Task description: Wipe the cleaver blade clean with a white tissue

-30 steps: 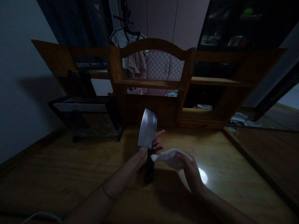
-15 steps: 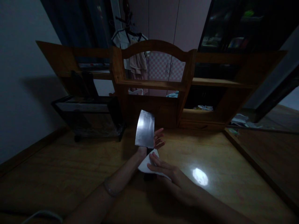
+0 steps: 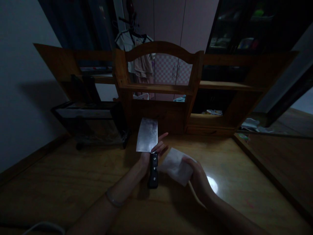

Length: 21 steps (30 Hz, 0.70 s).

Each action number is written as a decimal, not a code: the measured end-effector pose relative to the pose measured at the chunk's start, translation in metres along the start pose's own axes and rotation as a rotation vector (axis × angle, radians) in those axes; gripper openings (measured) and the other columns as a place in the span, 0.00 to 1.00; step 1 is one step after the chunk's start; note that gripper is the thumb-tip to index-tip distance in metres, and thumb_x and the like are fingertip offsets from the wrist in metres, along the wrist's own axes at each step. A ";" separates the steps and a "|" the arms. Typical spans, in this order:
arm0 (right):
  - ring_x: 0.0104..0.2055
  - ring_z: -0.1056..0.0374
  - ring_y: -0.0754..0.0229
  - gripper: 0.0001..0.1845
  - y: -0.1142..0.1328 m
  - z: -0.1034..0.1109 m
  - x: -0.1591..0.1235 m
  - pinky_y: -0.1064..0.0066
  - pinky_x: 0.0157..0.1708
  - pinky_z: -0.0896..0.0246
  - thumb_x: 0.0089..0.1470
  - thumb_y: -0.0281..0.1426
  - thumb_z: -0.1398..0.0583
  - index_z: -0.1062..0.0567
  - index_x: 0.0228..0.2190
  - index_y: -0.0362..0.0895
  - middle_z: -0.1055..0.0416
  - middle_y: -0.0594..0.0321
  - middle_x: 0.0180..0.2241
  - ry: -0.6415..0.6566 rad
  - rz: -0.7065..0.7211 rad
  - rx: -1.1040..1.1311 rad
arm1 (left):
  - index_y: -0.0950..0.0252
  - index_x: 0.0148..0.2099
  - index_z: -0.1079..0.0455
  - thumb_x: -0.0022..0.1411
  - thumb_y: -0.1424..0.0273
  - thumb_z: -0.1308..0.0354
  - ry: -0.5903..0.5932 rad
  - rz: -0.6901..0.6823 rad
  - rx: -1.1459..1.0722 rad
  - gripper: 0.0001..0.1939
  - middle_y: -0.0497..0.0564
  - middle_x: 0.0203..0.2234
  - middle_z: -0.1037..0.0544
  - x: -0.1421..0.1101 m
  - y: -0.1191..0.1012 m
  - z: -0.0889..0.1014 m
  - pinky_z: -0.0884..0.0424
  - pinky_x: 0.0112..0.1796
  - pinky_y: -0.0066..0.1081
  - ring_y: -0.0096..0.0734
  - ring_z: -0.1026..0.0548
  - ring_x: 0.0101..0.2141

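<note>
A cleaver (image 3: 147, 135) with a broad metal blade and a black riveted handle is held above the wooden tabletop, blade pointing away from me. My left hand (image 3: 160, 147) grips it from behind, around where blade and handle meet; one finger sticks out to the right. Part of that hand is hidden by the cleaver. To the right of the handle, my right hand (image 3: 198, 176) pinches a folded white cloth or paper wipe (image 3: 177, 167). The wipe is apart from the blade, close to the handle.
Beyond the hands stands a wooden shelf unit (image 3: 161, 88) on the table (image 3: 97, 182). A black-framed box (image 3: 90, 127) sits at the left, with dark upright objects on it. White and green packaging (image 3: 249, 124) lies at far right. Clothes (image 3: 140, 62) hang behind the shelf.
My right hand has drawn the white wipe off the black handle and moved it right, uncovering the handle. The cleaver has shifted slightly left.
</note>
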State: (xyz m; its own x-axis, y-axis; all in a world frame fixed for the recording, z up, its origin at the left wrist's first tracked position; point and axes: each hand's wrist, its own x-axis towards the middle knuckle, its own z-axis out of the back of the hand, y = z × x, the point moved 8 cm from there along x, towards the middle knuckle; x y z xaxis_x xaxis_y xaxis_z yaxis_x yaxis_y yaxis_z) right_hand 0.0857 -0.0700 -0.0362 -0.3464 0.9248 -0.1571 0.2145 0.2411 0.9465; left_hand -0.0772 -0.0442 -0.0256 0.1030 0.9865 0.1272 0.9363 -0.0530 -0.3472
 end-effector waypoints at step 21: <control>0.51 0.32 0.53 0.20 -0.024 -0.056 -0.002 0.64 0.53 0.44 0.53 0.35 0.39 0.25 0.48 0.41 0.26 0.55 0.48 0.432 -0.270 0.359 | 0.65 0.65 0.43 0.58 0.76 0.46 0.020 -0.114 0.225 0.32 0.36 0.13 0.46 -0.002 0.001 0.001 0.37 0.54 0.43 0.20 0.41 0.18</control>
State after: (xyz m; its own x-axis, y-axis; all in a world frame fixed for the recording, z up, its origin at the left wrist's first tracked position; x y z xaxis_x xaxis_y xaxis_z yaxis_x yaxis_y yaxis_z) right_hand 0.0303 -0.0944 -0.0430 -0.7536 0.6327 -0.1782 0.3352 0.6031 0.7238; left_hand -0.0769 -0.0458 -0.0273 0.0095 0.9808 0.1950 0.8442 0.0967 -0.5273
